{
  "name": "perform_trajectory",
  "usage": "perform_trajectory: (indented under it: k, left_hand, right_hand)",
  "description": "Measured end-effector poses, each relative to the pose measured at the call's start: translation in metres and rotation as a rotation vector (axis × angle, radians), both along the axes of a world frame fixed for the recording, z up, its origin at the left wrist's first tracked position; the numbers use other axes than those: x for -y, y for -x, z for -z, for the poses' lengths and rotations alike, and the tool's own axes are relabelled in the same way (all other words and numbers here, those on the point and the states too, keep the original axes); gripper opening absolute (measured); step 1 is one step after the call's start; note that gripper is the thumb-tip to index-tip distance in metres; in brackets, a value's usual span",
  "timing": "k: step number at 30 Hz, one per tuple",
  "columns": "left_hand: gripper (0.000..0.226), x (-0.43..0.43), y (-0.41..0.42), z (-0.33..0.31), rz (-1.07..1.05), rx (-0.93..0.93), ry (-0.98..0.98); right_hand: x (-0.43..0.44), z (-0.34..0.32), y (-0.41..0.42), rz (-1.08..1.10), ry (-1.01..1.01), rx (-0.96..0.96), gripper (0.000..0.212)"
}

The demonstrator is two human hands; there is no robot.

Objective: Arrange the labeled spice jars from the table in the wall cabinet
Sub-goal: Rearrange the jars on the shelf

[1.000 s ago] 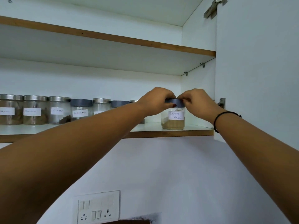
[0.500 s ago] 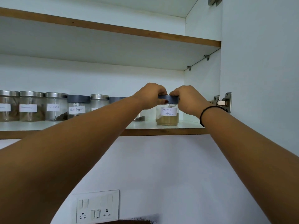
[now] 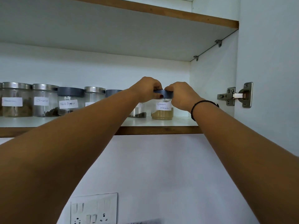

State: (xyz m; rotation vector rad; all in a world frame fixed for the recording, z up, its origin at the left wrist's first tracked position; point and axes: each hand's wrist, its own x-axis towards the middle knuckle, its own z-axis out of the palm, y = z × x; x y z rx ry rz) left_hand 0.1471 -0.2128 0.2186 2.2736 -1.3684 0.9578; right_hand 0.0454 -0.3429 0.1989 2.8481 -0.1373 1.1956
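Single head-worn wide-angle view, tilted upward from below, facing the cabinet shelf [image 3: 158, 130], near

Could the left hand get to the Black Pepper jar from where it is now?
Probably yes. The Black Pepper jar stands at the open front of the shelf, with free space above its lid and nothing before it. The left hand must first release the Garam Masala jar, which it grips at the lid.

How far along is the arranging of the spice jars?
Done: Cloves jar, Black Pepper jar and others stand in a row on the shelf. In hand: left hand and right hand grip the lid of the Garam Masala jar at the right end. Left: letting go; table not in view.
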Motion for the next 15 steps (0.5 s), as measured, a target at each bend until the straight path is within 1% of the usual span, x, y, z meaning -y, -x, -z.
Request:
perform_trajectory:
  k: [4, 7, 9, 15]
  left_hand:
    - [0.029, 0.008, -0.015, -0.005, -0.057, 0.014, -0.029]
    - [0.032, 0.010, -0.024, -0.009, -0.095, 0.009, -0.065]
    - [0.033, 0.008, -0.033, -0.012, -0.107, -0.013, -0.071]
    - [0.035, 0.008, -0.051, -0.012, -0.127, -0.031, -0.080]
  right_hand:
    - [0.003, -0.003, -0.021, 0.008, -0.020, -0.027, 0.029]
    - [0.003, -0.001, -0.031, -0.003, -0.031, -0.023, 0.030]
    - [0.002, 0.001, -0.036, -0.003, -0.020, -0.031, 0.032]
    - [-0.003, 0.004, -0.053, 0.001, 0.025, -0.081, 0.024]
